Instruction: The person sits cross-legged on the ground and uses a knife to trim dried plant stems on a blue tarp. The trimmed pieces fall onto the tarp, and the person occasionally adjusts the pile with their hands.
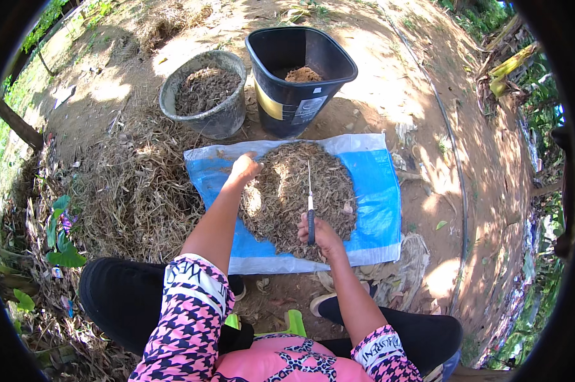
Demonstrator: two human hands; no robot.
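Chopped dry plant matter (pixel 297 191) lies heaped on a blue and white woven plastic sheet (pixel 375 191) on the ground before me. My right hand (pixel 320 234) is closed around the dark handle of a pair of scissors (pixel 310 205), whose narrow metal blades point away from me over the heap. At the heap's upper left edge is my left hand (pixel 247 167), low over the sheet; its fingertips are partly hidden, and I cannot tell whether it grips anything.
Beyond the sheet stand a worn round pot (pixel 215 119) of dark soil and a black plastic trash can (pixel 287 110) with brown material inside. Dry straw (pixel 139 196) is piled at left. A dark hose (pixel 452 133) runs along the ground at right. Part of a green stool (pixel 294 322) shows beneath me.
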